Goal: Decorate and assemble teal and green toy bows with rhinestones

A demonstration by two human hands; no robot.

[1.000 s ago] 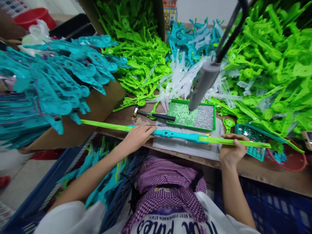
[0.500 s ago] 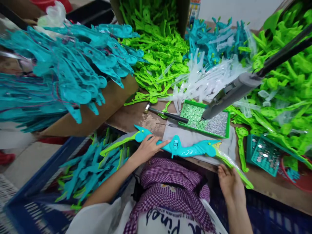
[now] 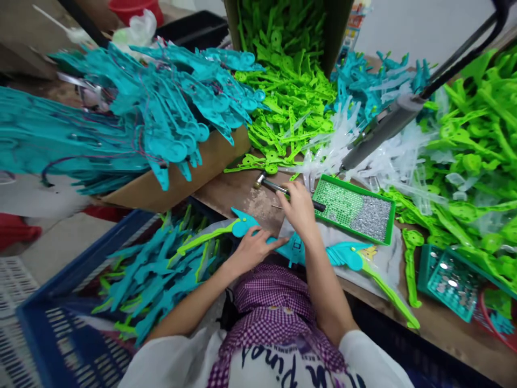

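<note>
A toy bow with a teal middle (image 3: 344,253) and green limbs lies flat on a white cloth (image 3: 383,258) at the near edge of the wooden bench. My left hand (image 3: 253,249) presses its left part, fingers stretched out on the teal piece. My right hand (image 3: 301,207) reaches across the bow, its fingers curled over the black handle of a small hammer (image 3: 266,183). The metal head of the hammer points left. The end of the handle sticks out past my fingers, beside a green tray of small screws (image 3: 355,207).
A grey powered screwdriver (image 3: 379,137) hangs over the tray. Piles of green, teal and clear plastic parts (image 3: 291,102) cover the back of the bench. A cardboard box of teal pieces (image 3: 121,118) stands left, above a blue crate of bows (image 3: 133,280). A small teal tray (image 3: 444,277) sits right.
My right hand let go of the bow's right limb and moved up and left onto the hammer. The bow turned from edge-on to lying flat. My left hand stayed on it.
</note>
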